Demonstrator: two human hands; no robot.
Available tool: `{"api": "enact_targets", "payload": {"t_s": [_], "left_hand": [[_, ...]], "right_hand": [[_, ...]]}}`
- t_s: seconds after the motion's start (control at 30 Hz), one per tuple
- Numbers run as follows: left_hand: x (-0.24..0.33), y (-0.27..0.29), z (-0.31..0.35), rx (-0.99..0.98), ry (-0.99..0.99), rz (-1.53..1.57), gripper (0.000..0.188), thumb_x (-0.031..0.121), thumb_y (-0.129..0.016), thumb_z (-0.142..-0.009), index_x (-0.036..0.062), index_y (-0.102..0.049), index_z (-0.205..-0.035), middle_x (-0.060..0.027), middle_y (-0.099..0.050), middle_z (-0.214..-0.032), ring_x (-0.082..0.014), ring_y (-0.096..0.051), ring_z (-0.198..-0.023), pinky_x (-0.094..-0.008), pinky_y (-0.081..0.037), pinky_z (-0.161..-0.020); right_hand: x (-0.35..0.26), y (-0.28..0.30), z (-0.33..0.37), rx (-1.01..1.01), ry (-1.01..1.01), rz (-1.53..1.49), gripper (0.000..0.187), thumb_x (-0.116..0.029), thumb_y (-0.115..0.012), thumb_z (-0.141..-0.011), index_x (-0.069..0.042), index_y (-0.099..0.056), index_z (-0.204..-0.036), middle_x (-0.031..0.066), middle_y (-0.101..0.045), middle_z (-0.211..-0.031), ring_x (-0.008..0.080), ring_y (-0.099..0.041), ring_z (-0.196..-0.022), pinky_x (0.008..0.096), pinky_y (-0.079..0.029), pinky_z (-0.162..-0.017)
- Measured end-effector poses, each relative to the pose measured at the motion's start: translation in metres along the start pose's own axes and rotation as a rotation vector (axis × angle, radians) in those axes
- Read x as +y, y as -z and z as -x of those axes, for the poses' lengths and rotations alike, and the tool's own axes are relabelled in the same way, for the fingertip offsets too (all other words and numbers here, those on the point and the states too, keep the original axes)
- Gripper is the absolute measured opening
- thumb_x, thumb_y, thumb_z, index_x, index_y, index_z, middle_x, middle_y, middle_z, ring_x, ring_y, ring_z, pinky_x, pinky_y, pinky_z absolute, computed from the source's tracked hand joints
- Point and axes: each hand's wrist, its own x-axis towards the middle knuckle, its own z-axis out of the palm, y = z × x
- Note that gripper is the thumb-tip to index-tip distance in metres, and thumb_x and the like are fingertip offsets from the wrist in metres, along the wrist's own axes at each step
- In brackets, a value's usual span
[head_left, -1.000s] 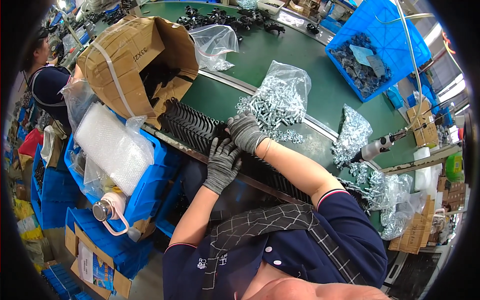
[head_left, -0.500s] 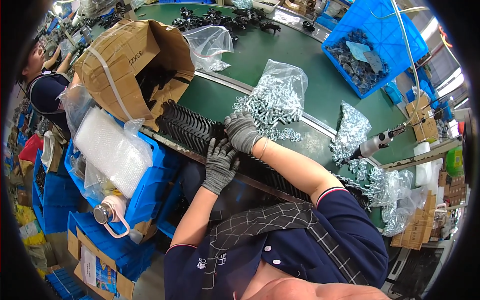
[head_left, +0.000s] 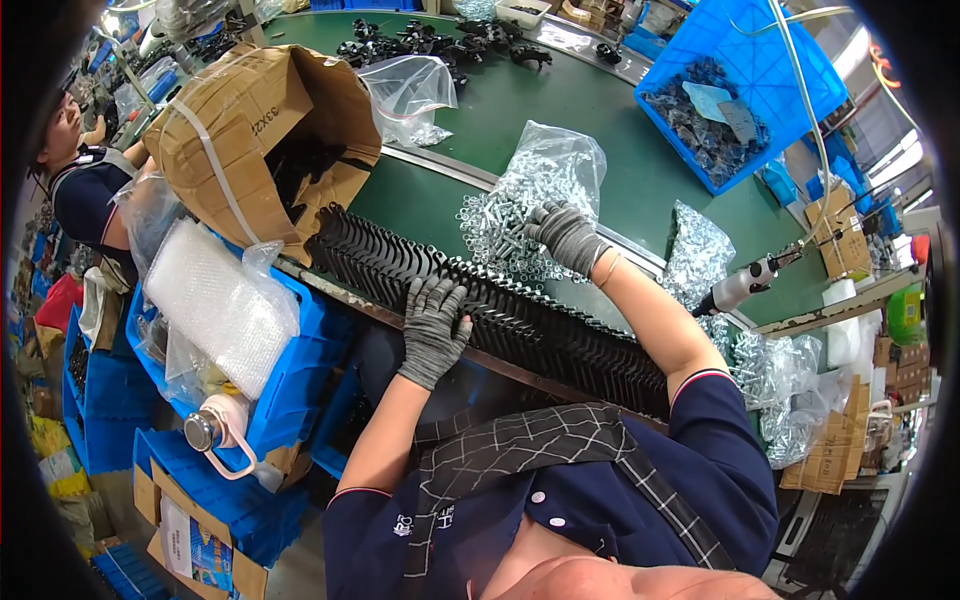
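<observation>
A long row of curved black parts [head_left: 560,335] stands tightly packed along the near edge of the table, with small silver pieces along the upper side of much of it. My left hand [head_left: 434,330], in a grey striped glove, lies over the row with its fingers stretched out. At the near right of a heap of small silver metal fasteners [head_left: 492,222] is my right hand [head_left: 572,242], gloved alike. Its fingers are curled together at the heap; whatever is between them is hidden. The heap spills from a clear plastic bag [head_left: 570,160].
A cardboard box [head_left: 225,130] lies tipped at the left, black parts inside. Blue bins [head_left: 800,60] stand at far right and lower left. A power screwdriver [head_left: 740,287] hangs at the right. Another person [head_left: 85,190] works at far left.
My right hand has moved right, from the black row to the silver heap. My left hand stays on the row, its fingers now lying flatter. More silver pieces on the row show.
</observation>
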Motion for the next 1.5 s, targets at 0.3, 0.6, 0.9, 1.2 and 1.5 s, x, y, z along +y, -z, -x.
{"api": "enact_targets", "payload": {"t_s": [0.3, 0.6, 0.9, 1.2, 1.5], "left_hand": [[0.000, 0.001, -0.003, -0.004, 0.000, -0.056, 0.042, 0.025, -0.064, -0.079, 0.0092, -0.062, -0.117, -0.0114, -0.058, -0.122, -0.0315, -0.047, -0.123, -0.0512, -0.020, -0.114], [-0.003, -0.001, -0.003, -0.036, 0.023, -0.057, 0.041, 0.026, -0.064, -0.079, 0.0105, -0.063, -0.118, -0.0105, -0.058, -0.123, -0.0307, -0.046, -0.124, -0.0517, -0.019, -0.115], [-0.001, -0.001, -0.004, -0.028, 0.011, -0.050, 0.040, 0.026, -0.065, -0.079, 0.0113, -0.064, -0.117, -0.0100, -0.058, -0.122, -0.0303, -0.046, -0.124, -0.0519, -0.019, -0.114], [-0.005, -0.002, -0.001, -0.005, 0.026, -0.038, 0.040, 0.027, -0.065, -0.078, 0.0103, -0.065, -0.114, -0.0101, -0.058, -0.121, -0.0291, -0.047, -0.123, -0.0524, -0.019, -0.115], [-0.001, -0.001, -0.002, -0.049, 0.056, -0.071, 0.042, 0.026, -0.065, -0.078, 0.0104, -0.063, -0.117, -0.0104, -0.058, -0.122, -0.0295, -0.047, -0.124, -0.0531, -0.017, -0.115]], "right_hand": [[0.009, -0.040, 0.017, 0.195, -0.067, -0.261, 0.022, -0.013, -0.062, -0.074, -0.016, -0.066, -0.095, 0.0085, -0.063, -0.094, 0.0258, -0.062, -0.085, 0.0413, -0.048, -0.075], [-0.013, -0.013, 0.059, -0.039, -0.001, -0.447, 0.020, -0.012, -0.061, -0.074, -0.016, -0.068, -0.092, 0.0059, -0.063, -0.079, 0.0259, -0.063, -0.074, 0.0405, -0.048, -0.063], [-0.017, -0.015, 0.049, -0.194, 0.019, -0.148, 0.021, -0.016, -0.059, -0.077, -0.015, -0.069, -0.095, 0.0082, -0.063, -0.082, 0.0267, -0.065, -0.081, 0.0415, -0.052, -0.068], [-0.032, 0.049, 0.024, -0.158, -0.062, -0.236, 0.020, -0.014, -0.055, -0.081, -0.009, -0.068, -0.096, 0.0141, -0.068, -0.091, 0.0333, -0.066, -0.085, 0.0434, -0.053, -0.075], [-0.086, 0.034, -0.076, 0.175, -0.102, -0.533, 0.020, -0.023, -0.060, -0.077, -0.008, -0.067, -0.088, 0.0150, -0.066, -0.085, 0.0318, -0.066, -0.081, 0.0429, -0.052, -0.072]]}}
